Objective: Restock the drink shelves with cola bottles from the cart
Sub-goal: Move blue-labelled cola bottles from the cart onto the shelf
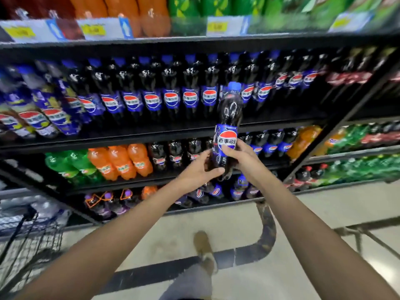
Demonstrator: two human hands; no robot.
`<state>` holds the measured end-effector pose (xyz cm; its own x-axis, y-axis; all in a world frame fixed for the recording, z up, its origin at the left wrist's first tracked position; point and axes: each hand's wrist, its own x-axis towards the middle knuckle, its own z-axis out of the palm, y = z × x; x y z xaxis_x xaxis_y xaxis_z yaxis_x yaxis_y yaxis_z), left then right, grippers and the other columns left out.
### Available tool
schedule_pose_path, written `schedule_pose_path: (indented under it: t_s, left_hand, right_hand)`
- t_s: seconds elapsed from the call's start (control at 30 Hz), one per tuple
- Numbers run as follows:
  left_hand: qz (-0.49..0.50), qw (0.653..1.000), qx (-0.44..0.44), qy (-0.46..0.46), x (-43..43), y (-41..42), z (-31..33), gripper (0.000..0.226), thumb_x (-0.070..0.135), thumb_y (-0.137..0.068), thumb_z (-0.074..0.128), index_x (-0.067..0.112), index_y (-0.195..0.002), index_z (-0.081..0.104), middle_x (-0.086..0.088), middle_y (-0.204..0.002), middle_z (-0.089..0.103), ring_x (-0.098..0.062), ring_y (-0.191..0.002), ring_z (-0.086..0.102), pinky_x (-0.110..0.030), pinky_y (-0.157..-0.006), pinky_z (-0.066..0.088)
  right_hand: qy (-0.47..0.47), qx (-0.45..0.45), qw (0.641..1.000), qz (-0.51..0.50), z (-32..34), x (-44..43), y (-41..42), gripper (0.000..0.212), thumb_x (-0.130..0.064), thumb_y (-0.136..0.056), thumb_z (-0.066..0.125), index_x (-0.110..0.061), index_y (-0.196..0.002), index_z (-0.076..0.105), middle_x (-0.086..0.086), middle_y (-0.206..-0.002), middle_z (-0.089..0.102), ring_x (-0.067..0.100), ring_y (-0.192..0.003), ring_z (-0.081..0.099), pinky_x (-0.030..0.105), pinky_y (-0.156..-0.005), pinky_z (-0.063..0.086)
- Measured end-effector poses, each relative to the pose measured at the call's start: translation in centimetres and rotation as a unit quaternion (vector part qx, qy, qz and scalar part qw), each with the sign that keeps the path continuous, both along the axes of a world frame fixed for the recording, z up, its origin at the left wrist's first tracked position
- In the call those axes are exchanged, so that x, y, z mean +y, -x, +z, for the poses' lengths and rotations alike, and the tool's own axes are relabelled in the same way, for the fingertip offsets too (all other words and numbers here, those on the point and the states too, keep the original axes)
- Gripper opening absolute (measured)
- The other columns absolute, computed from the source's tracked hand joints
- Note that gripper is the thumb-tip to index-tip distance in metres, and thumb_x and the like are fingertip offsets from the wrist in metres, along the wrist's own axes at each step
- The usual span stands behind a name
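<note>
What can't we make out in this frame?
Price tags: head view, motion-blurred, unreadable.
Cart: head view, cut by left edge, contents unclear.
Bottle base: head view, covered by left hand and right hand.
Top-shelf bottles: head view, cut by top edge.

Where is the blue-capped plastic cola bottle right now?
Head view, right of centre: the blue-capped plastic cola bottle is held upright by left hand and right hand, before the black cola shelf.

One cola bottle (227,131) held up, four price tags (101,29) counted above, three orange bottles (121,161) grouped lower left, one shoe (204,250), one cart (32,234).
</note>
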<state>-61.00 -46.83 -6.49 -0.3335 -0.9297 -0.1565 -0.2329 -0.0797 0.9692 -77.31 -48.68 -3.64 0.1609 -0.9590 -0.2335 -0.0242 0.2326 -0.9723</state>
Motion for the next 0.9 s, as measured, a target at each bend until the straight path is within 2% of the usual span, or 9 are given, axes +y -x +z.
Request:
schedule_pose_path:
  t_s: [0.1,0.2,0.3,0.4,0.5,0.57,0.63,0.7,0.9]
  left_hand:
    - [-0.032,0.999,-0.01,0.016,-2.8,4.6,-0.1,0.053,0.011,-0.091,0.064,0.014,-0.138,0.039,0.001,-0.127,0.058,-0.005,-0.112,0.057,-0.02,-0.098,0.044]
    - [-0.068,0.997,0.014,0.013,-5.4,9.1,-0.2,0.043,0.007,-0.092,0.061,0.018,-0.129,0.041,0.008,-0.118,0.059,0.005,-0.103,0.058,-0.011,-0.088,0.045]
    - [-0.094,0.995,0.006,0.028,-8.4,13.0,-0.1,0.042,0.009,-0.093,0.061,0.023,-0.128,0.042,0.011,-0.12,0.057,0.0,-0.109,0.055,-0.009,-0.092,0.041]
    - [-0.119,0.992,-0.012,0.038,-11.5,16.3,-0.2,0.047,0.016,-0.093,0.062,0.026,-0.134,0.041,0.021,-0.123,0.053,0.011,-0.111,0.051,-0.005,-0.094,0.037]
    - [-0.131,0.991,-0.017,0.025,-14.3,19.0,-0.6,0.054,0.015,-0.093,0.062,0.018,-0.141,0.038,0.014,-0.13,0.053,0.013,-0.111,0.05,-0.01,-0.099,0.038]
    - [-0.133,0.991,-0.021,0.017,-15.8,20.5,-0.6,0.057,0.014,-0.093,0.062,0.017,-0.144,0.036,0.008,-0.136,0.051,0.005,-0.118,0.05,-0.012,-0.1,0.038]
    - [-0.125,0.99,-0.056,0.031,-17.2,21.9,-0.8,0.058,0.016,-0.093,0.062,0.016,-0.145,0.036,0.0,-0.139,0.049,-0.009,-0.127,0.047,-0.023,-0.107,0.036]
    - [-0.105,0.986,-0.118,0.06,-18.3,23.2,-0.9,0.058,0.022,-0.093,0.063,0.019,-0.145,0.037,-0.002,-0.133,0.044,-0.015,-0.127,0.045,-0.021,-0.104,0.034]
    - [0.027,0.99,-0.12,0.067,-20.3,26.4,-1.1,0.056,0.014,-0.088,0.067,0.011,-0.136,0.036,-0.002,-0.131,0.049,-0.012,-0.115,0.049,-0.02,-0.096,0.039]
  right_hand:
    - [0.013,0.027,0.999,-0.031,0.3,-1.8,4.5,0.032,-0.02,-0.089,0.067,-0.014,-0.12,0.063,0.006,-0.114,0.071,0.026,-0.111,0.064,0.048,-0.104,0.045]
    - [0.021,0.057,0.996,-0.068,0.4,-4.0,9.0,0.03,-0.026,-0.088,0.069,-0.021,-0.116,0.06,0.003,-0.117,0.068,0.022,-0.111,0.063,0.042,-0.098,0.048]
    - [0.019,0.081,0.993,-0.081,0.1,-6.3,13.0,0.025,-0.032,-0.086,0.072,-0.031,-0.105,0.057,-0.005,-0.111,0.067,0.012,-0.104,0.064,0.03,-0.087,0.051]
    - [0.023,0.089,0.991,-0.101,-0.3,-9.0,16.5,0.027,-0.026,-0.084,0.074,-0.029,-0.105,0.057,-0.003,-0.111,0.068,0.011,-0.101,0.065,0.028,-0.085,0.052]
    - [0.022,0.078,0.991,-0.108,-0.8,-11.4,19.5,0.032,-0.021,-0.085,0.073,-0.023,-0.114,0.059,-0.002,-0.113,0.069,0.012,-0.102,0.066,0.03,-0.086,0.053]
    - [0.025,0.069,0.991,-0.112,-0.9,-12.8,20.9,0.029,-0.017,-0.086,0.072,-0.023,-0.112,0.06,-0.005,-0.109,0.07,0.007,-0.097,0.067,0.021,-0.076,0.053]
    - [0.03,0.063,0.991,-0.114,-1.0,-14.1,22.0,0.026,-0.014,-0.086,0.071,-0.027,-0.106,0.061,-0.008,-0.104,0.07,0.003,-0.092,0.067,0.013,-0.069,0.05]
    - [0.032,0.063,0.991,-0.11,-1.1,-15.3,23.1,0.029,-0.013,-0.085,0.072,-0.025,-0.108,0.06,-0.007,-0.105,0.07,0.005,-0.093,0.067,0.014,-0.071,0.05]
    - [0.072,0.08,0.991,-0.075,-0.7,-19.1,25.1,0.041,-0.01,-0.082,0.075,-0.022,-0.117,0.056,-0.011,-0.106,0.066,-0.006,-0.09,0.063,0.009,-0.071,0.048]
